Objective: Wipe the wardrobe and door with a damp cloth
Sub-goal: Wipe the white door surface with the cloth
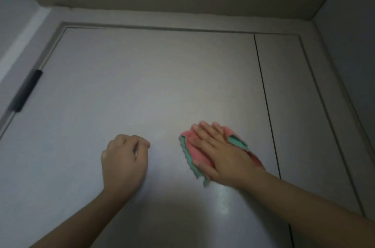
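The grey door (142, 89) filled nearly the whole view, and there was plenty of bare panel on it: a wide stretch above both hands up to the door's top edge, and more out toward its hinged side, where a dark hinge (26, 90) sat on the frame. On the other side of the door a thin dark vertical seam (265, 105) ran down, parting it from a narrow side panel (300, 126) inside the same frame (182, 18).

The cloth (189, 152), pink with a green scalloped edge, lay flat against the door, just short of that seam and well below the door's top edge. The right hand (221, 158) was on it, palm down, fingers (200, 132) straight and slightly spread, pressing the cloth to the panel, with the forearm reaching in from the lower corner on the seam side. A wet-looking sheen showed on the door just below the cloth.

The left hand (123, 162) was up at the door too, beside the cloth toward the hinge side but apart from it, fingers curled into a loose fist and holding nothing, knuckles at the panel. Whether they actually touched the door, the view couldn't settle.
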### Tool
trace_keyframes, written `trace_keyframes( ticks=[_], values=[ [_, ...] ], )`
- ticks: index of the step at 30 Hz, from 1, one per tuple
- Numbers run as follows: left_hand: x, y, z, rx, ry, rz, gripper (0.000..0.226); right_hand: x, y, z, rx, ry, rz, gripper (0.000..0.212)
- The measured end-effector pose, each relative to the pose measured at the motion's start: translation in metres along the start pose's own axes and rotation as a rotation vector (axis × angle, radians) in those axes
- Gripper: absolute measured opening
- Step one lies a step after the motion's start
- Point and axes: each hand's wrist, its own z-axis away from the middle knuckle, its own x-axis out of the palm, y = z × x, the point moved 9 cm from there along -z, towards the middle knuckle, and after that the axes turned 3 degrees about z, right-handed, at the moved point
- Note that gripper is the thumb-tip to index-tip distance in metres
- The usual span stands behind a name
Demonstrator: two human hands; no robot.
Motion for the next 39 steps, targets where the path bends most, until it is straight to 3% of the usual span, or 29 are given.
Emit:
trace_keyframes(
  ticks=[6, 11, 14, 18, 20, 22, 25, 27, 29, 32, 34, 36, 39],
  values=[
    [0.005, 0.016, -0.025, 0.102, 0.033, -0.038, 0.050, -0.004, 0.002, 0.000, -0.229, -0.068, 0.046, 0.063],
    [0.021, 0.040, -0.060, 0.210, 0.028, -0.083, 0.061, -0.024, 0.139, -0.072, 0.333, -0.031, 0.090, 0.068],
    [0.033, 0.042, -0.081, 0.220, 0.000, -0.136, 0.065, -0.025, 0.147, -0.090, 0.463, 0.013, 0.098, 0.074],
    [0.044, 0.051, -0.092, 0.266, -0.002, -0.198, 0.069, -0.011, 0.046, -0.036, 0.020, -0.010, 0.061, 0.065],
    [0.046, 0.056, -0.090, 0.280, 0.018, -0.222, 0.065, -0.009, 0.034, -0.011, -0.089, -0.086, 0.008, 0.064],
    [0.046, 0.056, -0.090, 0.261, 0.021, -0.227, 0.062, -0.017, 0.070, -0.018, 0.012, -0.075, 0.027, 0.064],
    [0.046, 0.055, -0.092, 0.208, -0.011, -0.199, 0.058, -0.034, 0.167, -0.051, 0.420, -0.004, 0.075, 0.062],
    [0.046, 0.055, -0.094, 0.210, 0.002, -0.199, 0.053, -0.038, 0.199, -0.064, 0.620, 0.006, 0.097, 0.060],
    [0.046, 0.055, -0.094, 0.218, 0.013, -0.199, 0.056, -0.034, 0.179, -0.072, 0.590, 0.014, 0.100, 0.062],
    [0.048, 0.053, -0.093, 0.216, 0.011, -0.210, 0.061, -0.023, 0.104, -0.052, 0.247, 0.023, 0.075, 0.071],
    [0.054, 0.055, -0.094, 0.206, 0.000, -0.231, 0.066, -0.021, 0.100, -0.033, 0.163, -0.019, 0.027, 0.070],
    [0.063, 0.057, -0.095, 0.197, -0.031, -0.292, 0.078, -0.028, 0.141, -0.034, 0.273, -0.014, 0.018, 0.069],
    [0.072, 0.056, -0.091, 0.143, -0.089, -0.362, 0.097, -0.038, 0.220, -0.044, 0.617, -0.007, 0.074, 0.062]
  ],
)
